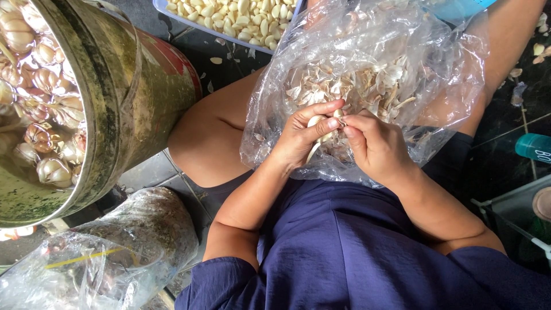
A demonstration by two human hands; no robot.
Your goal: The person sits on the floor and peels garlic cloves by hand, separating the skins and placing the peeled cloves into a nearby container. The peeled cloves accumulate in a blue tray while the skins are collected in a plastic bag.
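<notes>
- Left hand (301, 135), centre of the frame: forearm rises from the lower middle, wrist bent inward, thumb laid across the top of a garlic clove (319, 127) and fingers curled under it, so the hand is clamped on the clove.
- Right hand (376, 143), just right of centre: forearm comes in from the lower right, knuckles up, fingertips pinching the clove's upper end where a bit of skin shows. The two hands meet at the clove, touching.
- The clove sits in the middle of the frame, held over a clear plastic bag (367, 74) that lies open on the person's lap and holds pale garlic skins.
- Edges: the bag's crumpled rim rises around the hands above and to both sides; bare knees flank it left and right.
- Upper left: a large worn metal bucket (143, 86), full of unpeeled garlic bulbs (46, 115), stands close beside the left knee.
- Top centre: a tray (172, 14) of peeled cloves, just beyond the bag.
- Lower left: another bulging plastic sack (115, 252) on the floor.
- Open room lies mainly toward the body, over the dark blue shirt (344, 247) at the bottom of the frame.
</notes>
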